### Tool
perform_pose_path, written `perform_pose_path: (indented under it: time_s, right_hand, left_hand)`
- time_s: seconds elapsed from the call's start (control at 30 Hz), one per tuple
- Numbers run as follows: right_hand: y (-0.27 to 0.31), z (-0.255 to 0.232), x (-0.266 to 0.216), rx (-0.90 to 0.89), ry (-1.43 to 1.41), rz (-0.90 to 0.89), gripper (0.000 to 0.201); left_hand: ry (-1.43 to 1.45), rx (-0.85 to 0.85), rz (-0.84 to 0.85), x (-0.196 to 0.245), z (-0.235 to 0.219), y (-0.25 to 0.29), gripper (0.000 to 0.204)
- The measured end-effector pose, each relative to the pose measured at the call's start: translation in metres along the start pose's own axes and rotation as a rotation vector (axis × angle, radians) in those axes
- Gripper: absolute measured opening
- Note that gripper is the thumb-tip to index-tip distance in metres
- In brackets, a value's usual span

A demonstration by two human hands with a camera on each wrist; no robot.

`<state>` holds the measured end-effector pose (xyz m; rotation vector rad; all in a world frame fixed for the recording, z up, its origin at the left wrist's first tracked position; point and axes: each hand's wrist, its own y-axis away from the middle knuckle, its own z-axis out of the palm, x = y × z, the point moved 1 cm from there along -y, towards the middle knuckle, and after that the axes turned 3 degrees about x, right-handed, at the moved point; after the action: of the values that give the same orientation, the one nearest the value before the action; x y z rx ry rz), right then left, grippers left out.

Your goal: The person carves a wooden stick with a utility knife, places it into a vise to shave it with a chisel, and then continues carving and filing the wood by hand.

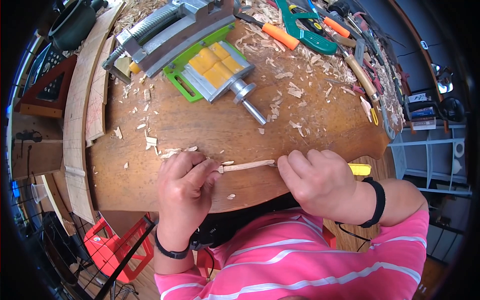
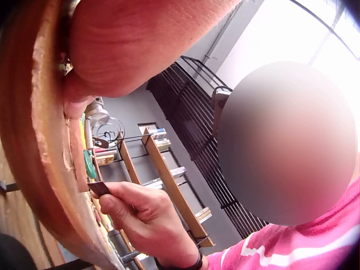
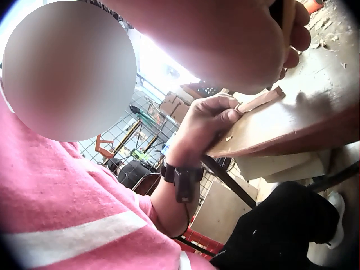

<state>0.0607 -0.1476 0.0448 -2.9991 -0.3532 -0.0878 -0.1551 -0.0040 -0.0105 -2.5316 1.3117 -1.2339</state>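
Over a chip-littered counter (image 1: 210,130): pinched a slim wooden strip (image 1: 247,165) by one end

Had the strip near the counter's front edge, spanning the gap between both hands. Pinched its left end with the left grip (image 1: 185,182); curled the right grip (image 1: 317,182) round a yellow-handled tool (image 1: 360,170), dark blade (image 2: 99,188) at or just beside the far end. Could not tell about contact between strip and counter. Judged very light, fairly stiff, but fragile: likely to split along the grain or snap if bent sideways. Looked dry and rough, so probably not slippery. Best held firmly at the left end, fingertips clear of the blade.
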Motion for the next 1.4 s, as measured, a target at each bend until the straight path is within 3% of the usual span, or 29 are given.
perform_pose_path:
  time_s: [0.13,0.6,0.73,0.83,0.9,1.23,1.4]
  right_hand:
    - [-0.006,-0.003,-0.004,-0.009,0.047,-0.01,0.016]
    - [-0.037,-0.024,-0.017,-0.289,0.18,-0.09,0.013]
    - [-0.036,-0.024,-0.014,-0.281,0.178,-0.124,0.016]
    - [-0.01,-0.001,-0.001,-0.192,0.028,0.0,0.015]
    - [0.004,0.023,0.007,0.13,-0.198,0.124,0.014]
    - [0.014,0.025,0.018,0.111,-0.302,0.101,0.021]
    - [0.015,0.03,0.019,0.176,-0.308,0.092,0.013]
  left_hand:
    - [-0.002,0.028,0.014,-0.001,0.001,0.001,0.026]
    - [0.013,0.066,0.031,-0.004,0.001,0.004,0.019]
    - [0.009,0.058,0.003,-0.001,0.0,0.003,0.024]
    - [0.001,0.057,0.029,-0.003,0.001,0.002,0.021]
    - [-0.006,0.049,0.028,-0.003,0.001,0.002,0.021]
    - [0.007,0.02,0.012,-0.002,0.002,0.002,0.026]
    - [0.009,0.002,-0.004,-0.002,0.001,0.002,0.028]
